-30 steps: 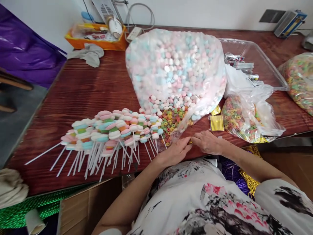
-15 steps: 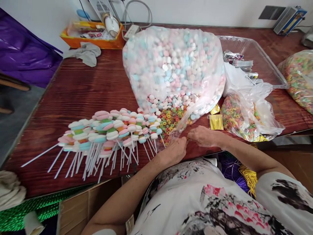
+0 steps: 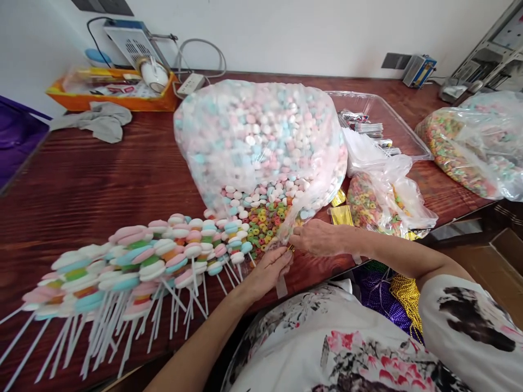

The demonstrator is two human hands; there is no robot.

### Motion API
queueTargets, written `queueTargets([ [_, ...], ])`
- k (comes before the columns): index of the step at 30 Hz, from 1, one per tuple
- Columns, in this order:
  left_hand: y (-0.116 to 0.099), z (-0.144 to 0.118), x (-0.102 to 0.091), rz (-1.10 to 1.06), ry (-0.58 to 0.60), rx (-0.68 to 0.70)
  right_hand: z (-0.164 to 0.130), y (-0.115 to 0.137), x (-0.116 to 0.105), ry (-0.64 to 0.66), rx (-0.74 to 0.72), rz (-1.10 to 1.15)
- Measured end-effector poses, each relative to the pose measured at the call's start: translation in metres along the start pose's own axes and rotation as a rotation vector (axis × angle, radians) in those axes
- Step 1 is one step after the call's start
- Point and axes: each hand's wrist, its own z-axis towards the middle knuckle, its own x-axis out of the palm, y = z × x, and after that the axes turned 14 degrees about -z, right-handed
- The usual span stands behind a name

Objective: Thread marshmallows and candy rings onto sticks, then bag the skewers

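Note:
My left hand [image 3: 269,269] is closed, its fingertips pinched at a small gold twist tie [image 3: 291,247]. My right hand [image 3: 316,238], also closed, meets it from the right with its fingers bent at the same tie. A clear plastic strip [image 3: 281,286] hangs below my left hand; what else lies between the fingers is hidden. Just beyond my hands, ring-shaped cereal [image 3: 267,223] spills by the mouth of a large clear bag of pastel candies [image 3: 261,130]. To the left lie several candy skewers [image 3: 134,256] on white sticks. Gold twist ties [image 3: 342,215] lie in a bundle beyond my right forearm.
A smaller bag of cereal rings [image 3: 370,201] sits right of the ties. Behind it stands a clear plastic tray [image 3: 404,130] with packets. More bagged cereal [image 3: 457,147] is at far right. An orange box [image 3: 114,100] and grey cloth [image 3: 102,121] are at back left.
The view has shifted, so the table's things appear further left and lower. My hands have come closer together around the gold tie, and a clear strip now shows below them.

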Motion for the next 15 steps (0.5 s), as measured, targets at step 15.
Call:
queueTargets([
  [15, 0.016, 0.005, -0.004, -0.179, -0.096, -0.022, 0.007, 0.021, 0.009, -0.015, -0.106, -0.166],
])
